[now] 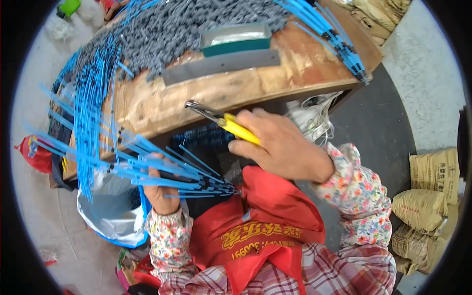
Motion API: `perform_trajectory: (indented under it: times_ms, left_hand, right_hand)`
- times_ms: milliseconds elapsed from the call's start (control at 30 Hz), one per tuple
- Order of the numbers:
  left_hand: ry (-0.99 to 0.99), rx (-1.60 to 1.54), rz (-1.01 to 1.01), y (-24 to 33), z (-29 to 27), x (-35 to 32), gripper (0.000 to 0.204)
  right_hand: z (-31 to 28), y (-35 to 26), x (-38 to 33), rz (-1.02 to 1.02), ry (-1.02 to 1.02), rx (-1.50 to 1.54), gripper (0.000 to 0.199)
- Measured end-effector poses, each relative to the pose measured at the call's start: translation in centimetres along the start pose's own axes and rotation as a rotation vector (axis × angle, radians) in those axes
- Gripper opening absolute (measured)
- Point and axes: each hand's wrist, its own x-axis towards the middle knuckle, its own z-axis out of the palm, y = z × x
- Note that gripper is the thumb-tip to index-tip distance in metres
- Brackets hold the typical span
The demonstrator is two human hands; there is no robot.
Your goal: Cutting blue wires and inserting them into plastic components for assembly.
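Note:
My left hand (160, 189) is closed round a bundle of thin blue plastic rods (142, 164) with short black sections. The bundle lies across my lap by the table's near edge, its gathered ends pointing right towards the red apron (280, 206). In my right hand (282, 145) is a pair of yellow-handled pliers (239, 132), held just off the table edge. Their metal jaws point left and are blurred, so how far apart they are is unclear. The pliers and the bundle are not touching.
On the wooden table (196, 105) lie a heap of small grey parts (162, 29), a green tray (236, 42), a flat grey strip (221, 66) and more blue rods (93, 93). A lined bag (108, 211) stands at lower left; brown sacks (420, 211) are stacked at right.

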Motion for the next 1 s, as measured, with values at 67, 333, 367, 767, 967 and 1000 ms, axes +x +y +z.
perform_trajectory:
  times_ms: [67, 333, 367, 767, 967, 1000]
  left_hand:
    - [-0.002, -0.048, -0.031, -0.1, 0.9, 0.0, 0.033]
    - [0.055, -0.194, -0.088, -0.1, 2.4, 0.1, 0.04]
    - [0.046, -0.238, -0.092, 0.2, 2.9, 0.4, 0.042]
    - [0.01, 0.143, 0.528, 2.1, 12.9, 3.1, 0.078]
    - [-0.298, 0.234, 0.795, 6.6, 12.5, -1.8, 0.049]
    - [-0.383, 0.212, 0.747, 7.2, 12.7, -2.0, 0.046]
  right_hand:
    - [-0.7, 1.8, 1.9, -0.037, 0.142, -0.221, 0.027]
    - [-0.6, 3.4, 3.8, -0.297, 0.326, -0.5, 0.052]
    - [0.5, 2.7, 2.8, -0.382, 0.359, -0.22, 0.064]
    - [-3.3, 2.8, -3.4, 0.144, 0.348, 0.258, 0.073]
    - [-15.1, 8.4, 2.4, 0.044, 0.683, -0.425, 0.048]
    - [-16.8, 11.2, 2.9, -0.006, 0.756, -0.724, 0.045]
